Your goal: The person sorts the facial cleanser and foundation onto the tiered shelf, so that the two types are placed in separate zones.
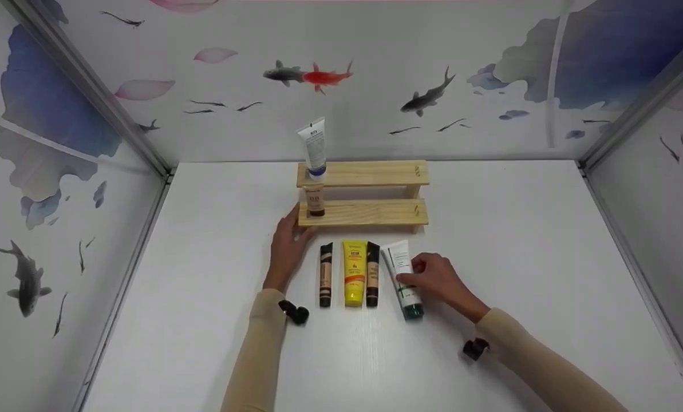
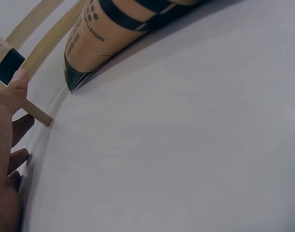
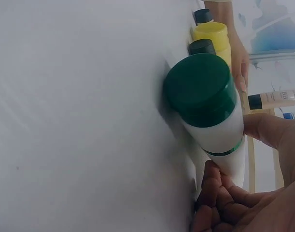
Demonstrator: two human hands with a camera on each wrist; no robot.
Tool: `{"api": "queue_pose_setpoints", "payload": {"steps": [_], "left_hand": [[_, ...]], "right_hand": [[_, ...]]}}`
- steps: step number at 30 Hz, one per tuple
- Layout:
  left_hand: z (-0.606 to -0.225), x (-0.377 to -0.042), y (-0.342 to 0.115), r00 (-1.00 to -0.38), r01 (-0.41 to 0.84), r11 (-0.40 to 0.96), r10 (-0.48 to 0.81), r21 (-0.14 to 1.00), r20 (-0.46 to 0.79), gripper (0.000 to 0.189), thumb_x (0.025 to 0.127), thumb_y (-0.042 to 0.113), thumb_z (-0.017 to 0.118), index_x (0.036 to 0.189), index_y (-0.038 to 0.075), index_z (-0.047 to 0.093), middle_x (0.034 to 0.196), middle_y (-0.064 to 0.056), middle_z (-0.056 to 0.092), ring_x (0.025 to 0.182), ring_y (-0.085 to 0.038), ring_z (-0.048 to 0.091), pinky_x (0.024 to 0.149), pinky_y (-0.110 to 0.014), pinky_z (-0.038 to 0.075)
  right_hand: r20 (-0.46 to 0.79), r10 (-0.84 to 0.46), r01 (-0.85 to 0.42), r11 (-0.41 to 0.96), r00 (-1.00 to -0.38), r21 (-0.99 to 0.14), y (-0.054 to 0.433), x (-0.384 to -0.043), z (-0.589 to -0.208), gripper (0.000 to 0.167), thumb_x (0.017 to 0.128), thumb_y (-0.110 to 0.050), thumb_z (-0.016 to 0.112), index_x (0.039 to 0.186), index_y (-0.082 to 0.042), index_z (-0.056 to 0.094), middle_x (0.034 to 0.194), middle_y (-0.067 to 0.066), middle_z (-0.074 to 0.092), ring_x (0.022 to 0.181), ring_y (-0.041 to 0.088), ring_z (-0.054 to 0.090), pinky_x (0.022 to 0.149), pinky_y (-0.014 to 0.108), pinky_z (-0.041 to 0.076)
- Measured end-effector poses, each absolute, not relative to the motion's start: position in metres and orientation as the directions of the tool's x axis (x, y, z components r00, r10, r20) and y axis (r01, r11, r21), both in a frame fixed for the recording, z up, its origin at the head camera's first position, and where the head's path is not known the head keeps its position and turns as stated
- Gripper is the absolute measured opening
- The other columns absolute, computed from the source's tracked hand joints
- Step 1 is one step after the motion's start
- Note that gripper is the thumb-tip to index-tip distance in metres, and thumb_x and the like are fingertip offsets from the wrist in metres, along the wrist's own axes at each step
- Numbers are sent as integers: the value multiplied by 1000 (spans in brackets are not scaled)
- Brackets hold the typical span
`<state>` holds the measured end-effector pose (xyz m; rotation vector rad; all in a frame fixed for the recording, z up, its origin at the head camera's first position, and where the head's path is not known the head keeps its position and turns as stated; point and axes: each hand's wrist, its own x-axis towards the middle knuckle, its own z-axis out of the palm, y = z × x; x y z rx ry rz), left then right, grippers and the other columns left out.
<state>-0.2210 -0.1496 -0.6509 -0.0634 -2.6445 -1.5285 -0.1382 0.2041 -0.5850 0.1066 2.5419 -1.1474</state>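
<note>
My right hand [image 1: 435,277] pinches a white squeeze tube with a green cap [image 3: 200,89], thumb on one side and curled fingers on the other. This tube is tilted slightly, its cap toward me. My left hand [image 1: 288,246] grips the left end of the lower step of a wooden two-step stand [image 1: 370,213], the thumb [image 2: 21,79] at its front edge. On that step a small beige tube [image 1: 315,200] stands on its dark cap. A white tube with a blue cap [image 1: 315,147] stands upright on the upper step.
Between my hands lie a black-and-beige tube [image 1: 326,274], a yellow tube [image 1: 354,273] and another black-and-beige tube [image 1: 372,274], caps toward me. The yellow one lies close beside the right black-and-beige one. A fish-patterned back wall [image 1: 364,114] rises behind the white table [image 1: 204,240].
</note>
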Motion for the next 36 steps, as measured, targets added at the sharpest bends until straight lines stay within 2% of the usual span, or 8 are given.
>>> {"api": "queue_pose_setpoints", "payload": {"steps": [9, 16, 23, 36], "left_hand": [[-649, -220, -146, -995, 68, 503, -24, 862, 92, 88, 104, 68, 64, 176, 30, 30, 175, 0, 41, 161, -24, 38, 134, -48, 29], [-649, -220, -147, -990, 118, 503, -8, 856, 141, 87, 105, 60, 68, 175, 23, 33, 175, -3, 42, 161, -25, 38, 136, -48, 24], [-648, -219, -147, -991, 103, 494, -20, 863, 129, 87, 104, 61, 68, 175, 24, 33, 174, -3, 43, 161, -26, 39, 134, -49, 29], [-652, -220, -148, -989, 124, 483, -13, 867, 149, 88, 104, 64, 67, 175, 24, 34, 173, -3, 44, 159, -26, 40, 133, -50, 31]], "right_hand": [[-348, -87, 229, 602, -933, -765, 212, -141, -572, 54, 91, -39, 90, 124, 1, 73, 104, 10, 71, 94, 24, 60, 75, 32, 51], [-304, -104, 206, 530, -947, -823, 218, -143, -566, 54, 92, -36, 91, 124, 2, 72, 112, 13, 75, 97, 25, 63, 78, 32, 54], [-277, -90, 202, 481, -957, -853, 223, -147, -562, 57, 93, -34, 90, 131, 4, 71, 116, 15, 76, 101, 27, 66, 81, 32, 56], [-249, -43, 199, 481, -967, -854, 228, -155, -552, 58, 96, -32, 88, 139, 2, 69, 127, 17, 73, 111, 30, 65, 93, 35, 56]]}}
